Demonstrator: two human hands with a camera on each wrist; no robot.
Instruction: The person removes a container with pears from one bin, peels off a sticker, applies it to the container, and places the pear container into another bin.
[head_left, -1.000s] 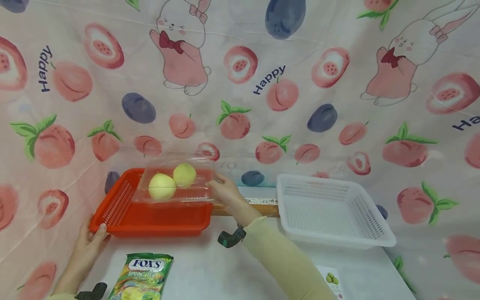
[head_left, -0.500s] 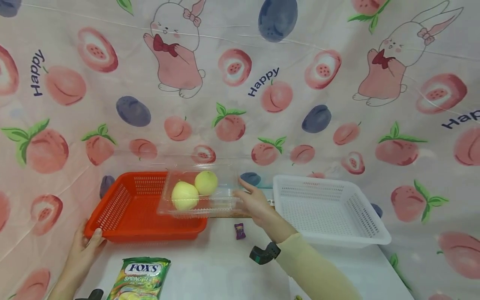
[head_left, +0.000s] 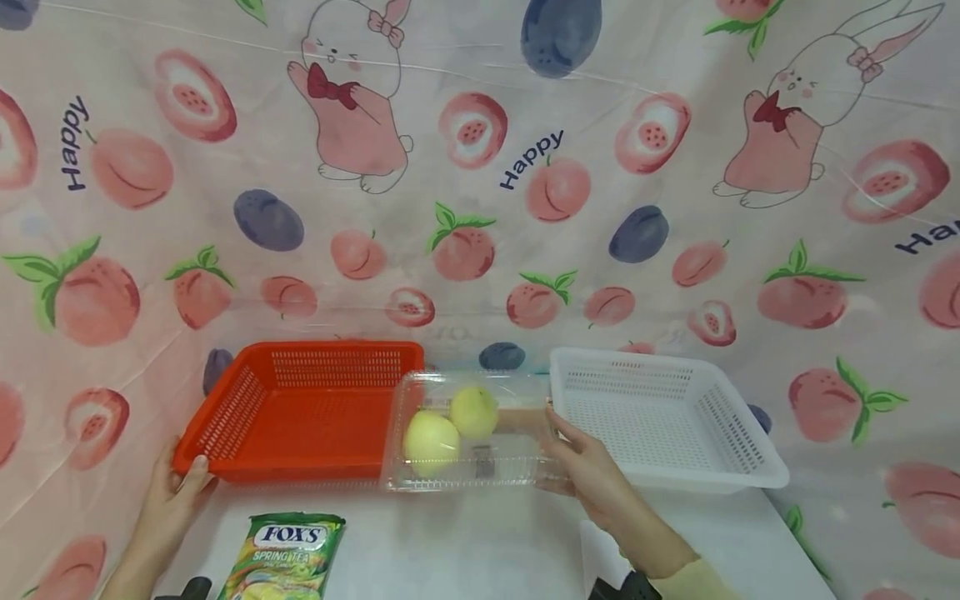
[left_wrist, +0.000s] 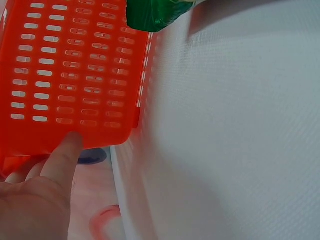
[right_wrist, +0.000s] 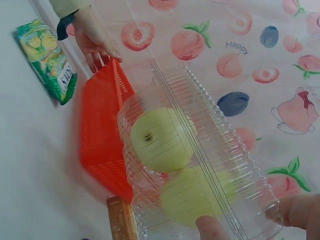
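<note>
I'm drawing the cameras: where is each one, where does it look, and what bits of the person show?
Head: on the head, looking forward and down at the red basket, clear box and white basket; left hand and right hand show.
Left wrist: on that wrist, facing the red basket's slotted wall; left hand shows.
Right wrist: on that wrist, looking across the clear box toward the red basket; both hands partly show.
Head and right wrist share the clear box with two pale fruits.

Head cam: widest and farthest, faces forward-down over white table to pink fruit-print curtain. Left wrist: close, rolled sideways, on red perforated plastic basket. Right wrist: also rolled, tight on clear ridged plastic box, basket behind. Head and right wrist share both.
</note>
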